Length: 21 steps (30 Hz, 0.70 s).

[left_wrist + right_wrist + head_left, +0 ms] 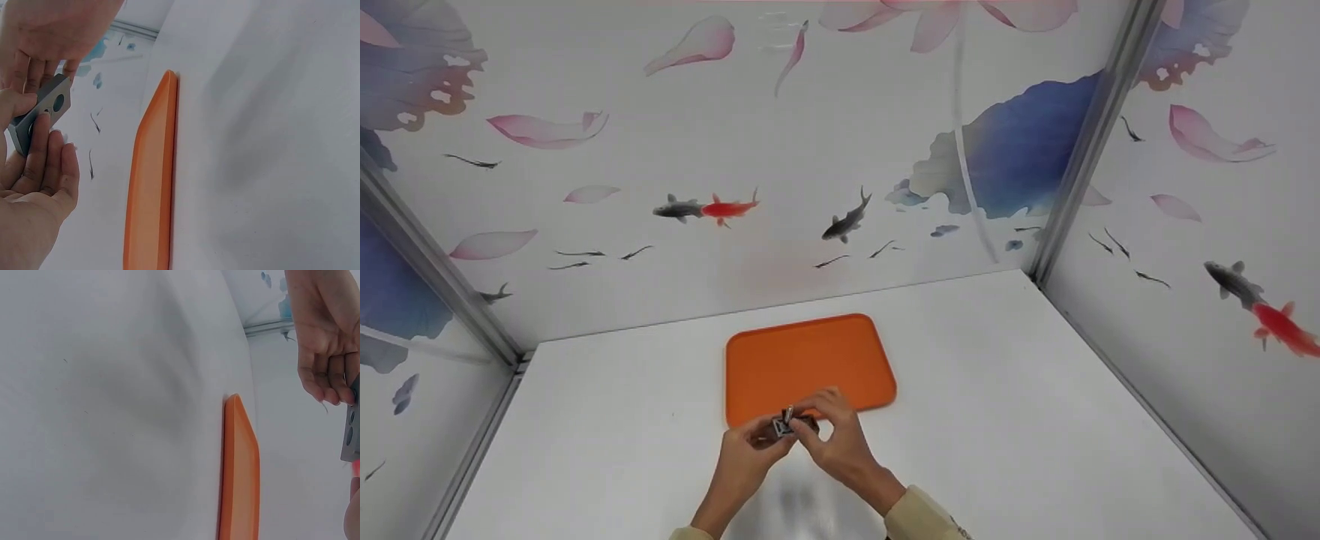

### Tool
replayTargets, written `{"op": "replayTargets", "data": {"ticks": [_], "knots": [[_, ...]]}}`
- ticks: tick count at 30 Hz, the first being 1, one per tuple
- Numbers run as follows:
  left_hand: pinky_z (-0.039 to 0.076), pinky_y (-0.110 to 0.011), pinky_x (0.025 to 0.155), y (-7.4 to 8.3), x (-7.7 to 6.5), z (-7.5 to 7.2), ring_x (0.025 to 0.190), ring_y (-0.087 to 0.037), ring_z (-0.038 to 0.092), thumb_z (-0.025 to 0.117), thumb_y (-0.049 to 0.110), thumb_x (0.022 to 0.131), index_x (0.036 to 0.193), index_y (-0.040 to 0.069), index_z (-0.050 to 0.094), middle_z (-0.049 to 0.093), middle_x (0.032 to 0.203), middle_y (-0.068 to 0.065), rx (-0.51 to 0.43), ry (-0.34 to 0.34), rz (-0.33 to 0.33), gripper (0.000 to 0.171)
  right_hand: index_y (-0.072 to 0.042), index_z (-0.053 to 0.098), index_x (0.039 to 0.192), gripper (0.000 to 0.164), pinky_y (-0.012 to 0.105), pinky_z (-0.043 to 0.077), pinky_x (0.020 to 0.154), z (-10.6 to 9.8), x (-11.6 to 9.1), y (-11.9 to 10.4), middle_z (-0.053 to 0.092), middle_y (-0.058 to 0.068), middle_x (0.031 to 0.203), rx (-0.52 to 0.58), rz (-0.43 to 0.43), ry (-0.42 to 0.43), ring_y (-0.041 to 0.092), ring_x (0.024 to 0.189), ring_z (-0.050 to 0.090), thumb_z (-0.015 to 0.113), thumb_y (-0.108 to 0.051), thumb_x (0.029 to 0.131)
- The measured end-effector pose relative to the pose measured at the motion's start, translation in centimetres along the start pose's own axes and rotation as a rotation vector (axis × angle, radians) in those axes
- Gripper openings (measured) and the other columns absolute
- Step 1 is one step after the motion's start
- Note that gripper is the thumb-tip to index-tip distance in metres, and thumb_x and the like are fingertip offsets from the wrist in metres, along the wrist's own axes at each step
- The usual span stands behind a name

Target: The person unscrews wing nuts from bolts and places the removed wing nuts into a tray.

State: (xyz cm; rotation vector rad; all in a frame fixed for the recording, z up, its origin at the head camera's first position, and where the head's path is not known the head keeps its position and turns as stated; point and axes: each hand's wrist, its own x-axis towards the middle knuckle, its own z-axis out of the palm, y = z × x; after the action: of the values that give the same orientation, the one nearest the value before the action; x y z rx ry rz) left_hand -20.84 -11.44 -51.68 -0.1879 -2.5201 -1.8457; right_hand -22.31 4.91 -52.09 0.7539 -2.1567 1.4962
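A small grey metal block (782, 427) with round holes through it is held between both hands, above the table near the tray's front edge. My left hand (746, 457) grips one end, its thumb and fingers about the block (59, 104) in the left wrist view. My right hand (841, 442) pinches the other end with thumb and index finger. A short shiny piece (787, 412) stands up from the block by the right fingertips; its kind is too small to tell. In the right wrist view the block (351, 433) is cut off by the frame edge.
An orange tray (810, 360) lies flat on the white table (997, 397), just beyond the hands. Printed wall panels (780, 150) with fish and petals enclose the table at the back and both sides, joined by metal corner posts (1091, 142).
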Motion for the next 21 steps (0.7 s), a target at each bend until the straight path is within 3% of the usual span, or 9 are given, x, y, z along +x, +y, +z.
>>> {"op": "replayTargets", "data": {"ticks": [12, 21], "knots": [[0.054, -0.020, 0.073, 3.1, -1.0, -0.2, 0.089, -0.020, 0.064, 0.071, 0.020, 0.079, 0.107, 0.001, 0.064, 0.067, 0.099, -0.014, -0.025, -0.030, -0.001, 0.035, -0.024, 0.065, 0.094, 0.010, 0.037, 0.047, 0.077, 0.3, 0.1, 0.3, 0.061, -0.013, 0.091, -0.003, -0.032, 0.069, 0.007, 0.091, 0.049, 0.066, -0.022, 0.085], [0.053, -0.019, 0.075, 0.2, -0.1, -0.1, 0.090, -0.016, 0.064, 0.073, 0.031, 0.077, 0.111, 0.005, 0.063, 0.067, 0.101, -0.009, -0.014, -0.014, -0.008, 0.044, -0.017, 0.067, 0.091, 0.016, 0.026, 0.048, 0.073, 0.5, 0.2, 0.1, 0.064, -0.006, 0.084, -0.041, -0.109, 0.170, 0.013, 0.085, 0.053, 0.070, -0.007, 0.079]]}}
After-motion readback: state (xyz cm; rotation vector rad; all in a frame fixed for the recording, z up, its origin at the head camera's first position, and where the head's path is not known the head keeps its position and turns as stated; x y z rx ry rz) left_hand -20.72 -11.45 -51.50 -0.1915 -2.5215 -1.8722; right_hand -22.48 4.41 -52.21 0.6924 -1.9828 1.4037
